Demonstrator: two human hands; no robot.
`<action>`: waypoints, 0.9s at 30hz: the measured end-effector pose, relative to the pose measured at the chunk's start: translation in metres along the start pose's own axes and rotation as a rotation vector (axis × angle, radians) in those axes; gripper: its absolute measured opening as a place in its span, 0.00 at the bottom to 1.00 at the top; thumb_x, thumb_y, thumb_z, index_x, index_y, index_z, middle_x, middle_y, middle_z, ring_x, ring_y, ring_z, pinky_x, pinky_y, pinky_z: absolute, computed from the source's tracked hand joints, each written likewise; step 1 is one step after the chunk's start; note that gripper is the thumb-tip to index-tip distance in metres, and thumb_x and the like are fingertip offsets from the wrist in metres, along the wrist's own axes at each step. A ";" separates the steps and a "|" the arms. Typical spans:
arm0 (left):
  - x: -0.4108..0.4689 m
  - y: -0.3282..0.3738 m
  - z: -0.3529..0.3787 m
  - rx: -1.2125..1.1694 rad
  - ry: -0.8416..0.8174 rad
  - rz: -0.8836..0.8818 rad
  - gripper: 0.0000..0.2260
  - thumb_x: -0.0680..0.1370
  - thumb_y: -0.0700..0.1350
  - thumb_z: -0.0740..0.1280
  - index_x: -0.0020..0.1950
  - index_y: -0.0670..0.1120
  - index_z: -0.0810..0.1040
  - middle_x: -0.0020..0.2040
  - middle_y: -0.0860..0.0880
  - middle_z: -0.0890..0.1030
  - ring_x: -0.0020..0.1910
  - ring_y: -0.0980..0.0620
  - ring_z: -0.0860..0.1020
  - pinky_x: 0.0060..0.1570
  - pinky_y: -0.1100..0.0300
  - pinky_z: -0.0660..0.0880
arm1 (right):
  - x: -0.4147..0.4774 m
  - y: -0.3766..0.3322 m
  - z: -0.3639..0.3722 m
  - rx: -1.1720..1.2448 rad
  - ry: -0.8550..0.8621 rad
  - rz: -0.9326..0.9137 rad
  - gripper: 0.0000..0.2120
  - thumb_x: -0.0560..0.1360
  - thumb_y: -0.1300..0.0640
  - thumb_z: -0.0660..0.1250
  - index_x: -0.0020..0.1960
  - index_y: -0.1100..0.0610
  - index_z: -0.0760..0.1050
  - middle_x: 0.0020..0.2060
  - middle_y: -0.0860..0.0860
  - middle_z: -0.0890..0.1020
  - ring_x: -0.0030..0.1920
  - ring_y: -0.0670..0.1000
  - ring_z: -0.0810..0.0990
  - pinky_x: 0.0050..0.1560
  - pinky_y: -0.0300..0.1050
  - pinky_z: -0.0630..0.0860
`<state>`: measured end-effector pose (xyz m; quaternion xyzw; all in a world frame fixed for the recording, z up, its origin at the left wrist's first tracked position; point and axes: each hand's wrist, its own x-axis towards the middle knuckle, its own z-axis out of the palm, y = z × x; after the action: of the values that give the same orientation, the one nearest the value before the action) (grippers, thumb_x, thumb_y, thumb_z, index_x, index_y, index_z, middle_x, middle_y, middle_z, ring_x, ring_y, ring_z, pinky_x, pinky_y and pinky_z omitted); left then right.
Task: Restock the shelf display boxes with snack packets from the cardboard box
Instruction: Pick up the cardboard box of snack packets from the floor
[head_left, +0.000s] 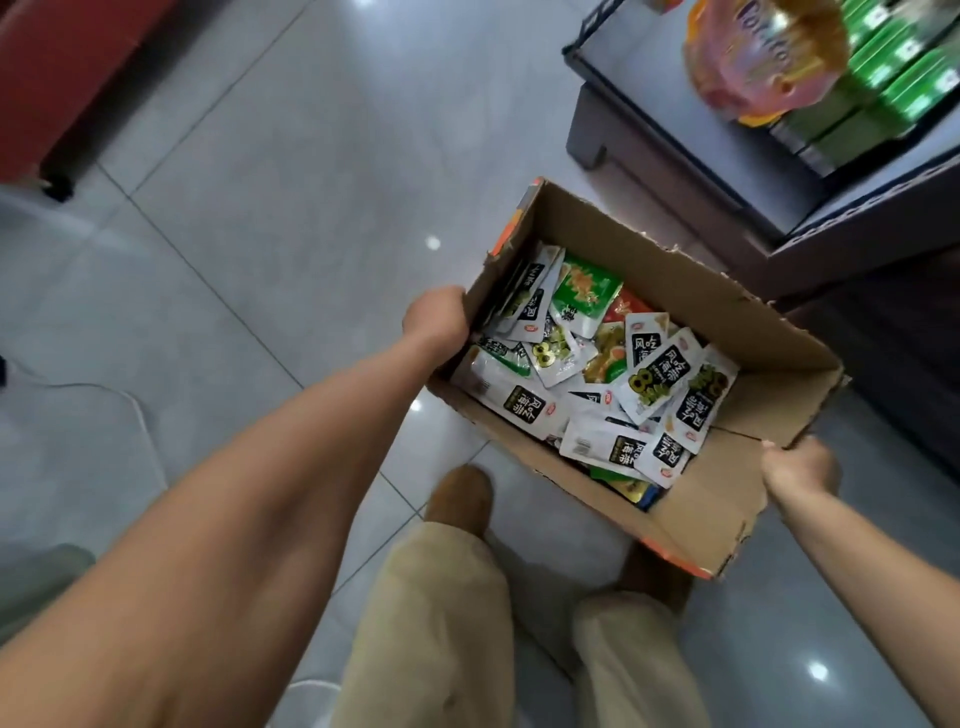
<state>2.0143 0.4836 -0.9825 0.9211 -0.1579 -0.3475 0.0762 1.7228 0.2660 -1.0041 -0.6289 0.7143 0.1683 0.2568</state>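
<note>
**Open box of packets held in both hands**

Our left forearm (234, 519) runs up from the near left corner to our left hand (436, 319). The hand clasps the left wall of the cardboard box (613, 228), with its fingers curled and mostly hidden behind the wall. We hold the box above the grey floor tiles (260, 208) and our beige trousers (441, 623), just beside the shelf (831, 218). It is brown corrugated card, open at the top, with ragged torn rims and orange print outside. The snack packets (597, 374) lie in a loose heap inside. Most are white and black with large lettering, some green, one orange-red. Bare card shows at the near right end. There our right hand (800, 470) grips the rim, fingers curled round the edge.
</note>
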 end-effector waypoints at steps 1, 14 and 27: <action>-0.007 0.001 -0.002 -0.008 -0.001 -0.006 0.09 0.75 0.37 0.61 0.52 0.44 0.77 0.52 0.40 0.80 0.52 0.39 0.76 0.43 0.56 0.69 | -0.003 0.002 -0.004 -0.001 0.002 -0.014 0.15 0.79 0.60 0.61 0.60 0.69 0.70 0.61 0.67 0.74 0.61 0.67 0.72 0.59 0.56 0.70; -0.247 0.046 -0.126 -0.127 -0.039 -0.108 0.10 0.75 0.35 0.61 0.53 0.39 0.78 0.50 0.39 0.80 0.50 0.40 0.77 0.45 0.52 0.73 | -0.124 0.042 -0.217 -0.049 -0.060 -0.172 0.16 0.79 0.56 0.61 0.64 0.63 0.72 0.59 0.63 0.77 0.57 0.65 0.76 0.53 0.51 0.73; -0.520 0.133 -0.202 -0.148 -0.058 0.015 0.07 0.74 0.36 0.63 0.48 0.43 0.79 0.44 0.41 0.80 0.45 0.40 0.78 0.43 0.53 0.74 | -0.313 0.209 -0.436 0.112 -0.018 -0.089 0.12 0.80 0.62 0.59 0.59 0.67 0.72 0.56 0.63 0.78 0.57 0.64 0.76 0.50 0.48 0.70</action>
<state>1.7479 0.5443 -0.4781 0.9013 -0.1408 -0.3844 0.1419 1.4736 0.3059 -0.4864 -0.6432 0.6915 0.1223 0.3054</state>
